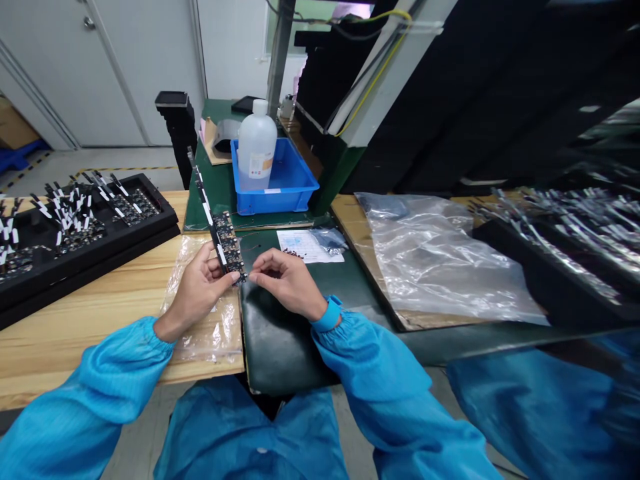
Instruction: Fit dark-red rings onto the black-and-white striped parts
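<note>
Head view: the left hand (197,283) grips a narrow black circuit board studded with small components (229,243) by its lower end, thumb across the near edge. The board is held up tilted, and a long thin black strip with white patches (204,197) runs along its left side and beyond its upper end. The right hand (290,283) has thumb and forefinger brought together just beside the board's lower right corner; I cannot tell whether anything is pinched there. A blue band (329,315) circles the right wrist.

Below the left hand, a clear plastic bag (220,327) lies on a pale wood-grain tabletop (125,293), next to a dark green work surface (285,347). Beyond the right hand lies a printed white paper sheet (300,241) with tiny dark pieces (296,254) on it. Farther back, a translucent white plastic bottle (256,147) stands in a blue rectangular plastic bin (290,201). At far left, a black tray (100,262) holds more circuit boards (83,233).
</note>
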`<state>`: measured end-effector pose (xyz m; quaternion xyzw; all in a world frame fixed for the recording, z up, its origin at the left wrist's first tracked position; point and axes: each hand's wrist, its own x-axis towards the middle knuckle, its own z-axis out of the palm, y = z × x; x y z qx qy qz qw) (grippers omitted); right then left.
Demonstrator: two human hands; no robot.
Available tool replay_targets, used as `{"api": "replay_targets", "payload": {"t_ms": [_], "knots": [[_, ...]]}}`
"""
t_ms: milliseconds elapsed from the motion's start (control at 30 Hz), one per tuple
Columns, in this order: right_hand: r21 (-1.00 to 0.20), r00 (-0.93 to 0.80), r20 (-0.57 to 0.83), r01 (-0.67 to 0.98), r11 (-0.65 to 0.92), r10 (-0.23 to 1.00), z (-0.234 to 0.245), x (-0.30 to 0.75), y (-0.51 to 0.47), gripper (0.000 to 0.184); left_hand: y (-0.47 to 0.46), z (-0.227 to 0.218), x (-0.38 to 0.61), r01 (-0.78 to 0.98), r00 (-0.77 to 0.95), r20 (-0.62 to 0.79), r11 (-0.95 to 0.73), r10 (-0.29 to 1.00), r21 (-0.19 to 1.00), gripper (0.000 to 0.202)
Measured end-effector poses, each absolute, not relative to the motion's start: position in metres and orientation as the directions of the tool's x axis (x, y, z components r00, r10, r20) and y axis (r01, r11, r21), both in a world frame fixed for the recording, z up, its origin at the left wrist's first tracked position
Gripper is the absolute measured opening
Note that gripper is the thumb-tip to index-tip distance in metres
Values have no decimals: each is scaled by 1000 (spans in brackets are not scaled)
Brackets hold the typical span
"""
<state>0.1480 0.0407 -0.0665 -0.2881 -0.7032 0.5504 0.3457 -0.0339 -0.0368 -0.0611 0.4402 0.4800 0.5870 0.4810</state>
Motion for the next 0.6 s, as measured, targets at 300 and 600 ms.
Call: {"api": "replay_targets", "payload": {"t_ms": [300, 600], "knots": [[-976, -606, 157, 24, 215, 779, -62, 150, 41, 19, -39, -68, -33, -87, -148, 112, -126, 983, 988, 59], [-977, -617, 142, 38, 210, 774, -60, 151, 42, 18, -40, -65, -31, -54, -154, 121, -131, 981, 990, 54]]}}
